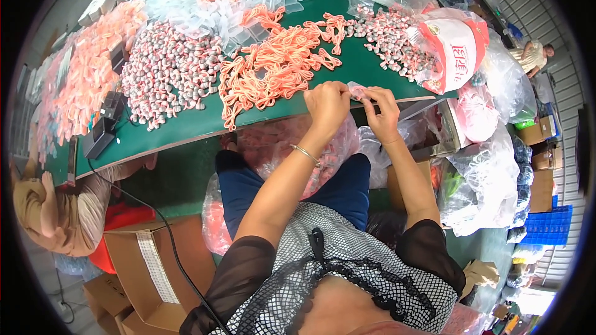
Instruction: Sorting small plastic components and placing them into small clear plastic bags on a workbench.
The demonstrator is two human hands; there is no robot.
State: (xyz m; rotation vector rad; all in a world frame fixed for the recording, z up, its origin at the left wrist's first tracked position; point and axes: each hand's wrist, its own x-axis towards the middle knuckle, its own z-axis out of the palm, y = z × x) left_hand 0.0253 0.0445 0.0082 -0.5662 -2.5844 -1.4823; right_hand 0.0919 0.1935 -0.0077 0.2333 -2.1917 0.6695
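Just over the near edge of the green table [366, 62], my two hands meet at a small clear plastic case [357, 90] with something pinkish in it. My left hand [326, 109] is closed, its fingertips pressed to the case's left side. Thumb and fingers of my right hand [382, 113] pinch its right side. What is inside is too small to make out. Beyond my left hand lies a heap of looped orange cords [273, 65]. Past my right hand spreads a pile of small pink and grey striped pieces [394, 40].
More striped pieces [171, 71] and open clear cases [186, 9] cover the table's left. A red and white bag [456, 46] stands at right. Bagged pink items [273, 142] sit below the edge by my knees. A cardboard box [161, 267] and another person [65, 217] are at left.
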